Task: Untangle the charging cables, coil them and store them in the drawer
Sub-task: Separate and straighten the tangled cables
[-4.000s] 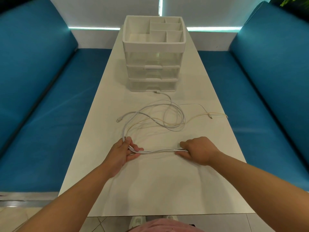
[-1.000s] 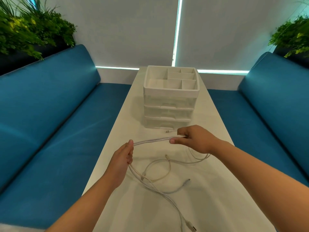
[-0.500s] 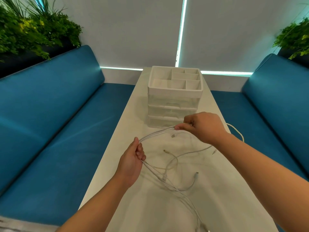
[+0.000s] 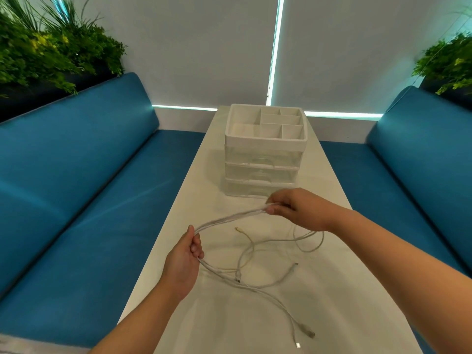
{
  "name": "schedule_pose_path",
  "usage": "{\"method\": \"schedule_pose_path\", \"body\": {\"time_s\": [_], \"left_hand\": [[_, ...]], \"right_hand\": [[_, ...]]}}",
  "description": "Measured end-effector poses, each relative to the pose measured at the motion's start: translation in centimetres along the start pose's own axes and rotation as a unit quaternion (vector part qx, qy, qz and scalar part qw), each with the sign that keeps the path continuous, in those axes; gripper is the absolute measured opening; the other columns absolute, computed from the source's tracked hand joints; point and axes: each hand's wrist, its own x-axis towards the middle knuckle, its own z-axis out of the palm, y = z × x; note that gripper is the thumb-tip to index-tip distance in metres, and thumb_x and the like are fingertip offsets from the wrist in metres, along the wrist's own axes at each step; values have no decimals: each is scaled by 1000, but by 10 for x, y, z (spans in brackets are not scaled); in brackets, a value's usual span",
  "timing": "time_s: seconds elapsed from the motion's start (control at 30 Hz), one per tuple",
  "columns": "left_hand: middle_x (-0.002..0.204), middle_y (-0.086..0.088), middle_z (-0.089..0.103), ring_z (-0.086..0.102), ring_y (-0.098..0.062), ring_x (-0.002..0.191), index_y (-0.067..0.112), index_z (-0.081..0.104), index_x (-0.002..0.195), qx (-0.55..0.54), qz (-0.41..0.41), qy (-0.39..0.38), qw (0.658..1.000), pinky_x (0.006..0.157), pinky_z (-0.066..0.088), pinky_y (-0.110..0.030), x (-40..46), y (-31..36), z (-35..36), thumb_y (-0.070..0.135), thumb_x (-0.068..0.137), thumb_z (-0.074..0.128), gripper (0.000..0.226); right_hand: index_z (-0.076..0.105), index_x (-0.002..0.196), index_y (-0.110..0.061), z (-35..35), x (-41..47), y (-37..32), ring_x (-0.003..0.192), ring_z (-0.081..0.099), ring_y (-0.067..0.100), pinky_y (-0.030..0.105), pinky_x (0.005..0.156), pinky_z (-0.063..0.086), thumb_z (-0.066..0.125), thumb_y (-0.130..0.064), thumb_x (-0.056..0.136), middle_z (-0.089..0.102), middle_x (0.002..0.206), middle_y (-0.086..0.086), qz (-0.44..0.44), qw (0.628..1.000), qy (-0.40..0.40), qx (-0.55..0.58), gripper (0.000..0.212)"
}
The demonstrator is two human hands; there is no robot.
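Note:
Several white charging cables (image 4: 258,282) lie tangled on the white table (image 4: 229,325). A bundle of their strands is lifted and stretched between my hands. My left hand (image 4: 185,261) grips the bundle near the table's left edge. My right hand (image 4: 296,209) pinches the same strands higher up, just in front of the drawer unit (image 4: 264,172). Loose ends with plugs trail toward the near right. The unit has three clear drawers, all closed, and a divided white tray on top.
Blue bench seats (image 4: 84,200) run along both sides of the narrow table. Green plants (image 4: 48,47) stand behind the backrests at both far corners. A grey blind covers the wall behind the drawer unit.
Since four seconds ago both hands have lifted the cable strands off the table. In the last half second my right hand has dropped slightly and the loose ends have slid nearer.

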Motion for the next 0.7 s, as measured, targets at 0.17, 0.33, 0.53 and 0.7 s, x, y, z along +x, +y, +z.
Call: {"method": "schedule_pose_path", "body": {"time_s": [0.17,0.33,0.53,0.7], "left_hand": [[62,4,37,30,-11,57,16,50,73,26,16,-17,999,66,29,-28,-1,6,3,31,101,49,32],[61,3,33,31,-12,56,16,50,71,13,13,8,1000,66,30,-28,3,8,-5,35,101,48,35],[62,3,34,33,-10,54,16,52,72,23,2,-12,1000,66,31,-27,0,1,5,34,102,47,34],[62,3,37,34,-12,58,16,53,75,4,-18,-8,1000,68,32,-28,-3,-7,3,35,101,47,34]], "right_hand": [[50,72,-16,16,-6,20,59,46,13,29,59,36,33,-68,89,47,59,-7,114,982,17,-150,58],[64,70,-7,3,-10,-1,46,39,3,14,54,34,55,-51,89,40,49,-11,95,982,36,161,49],[71,88,-28,14,-16,17,67,55,8,31,68,47,40,-60,92,63,73,-10,166,981,25,-101,45],[66,73,-22,1,-16,2,51,44,7,25,56,36,50,-49,95,48,52,-8,94,993,65,-24,38]]}}
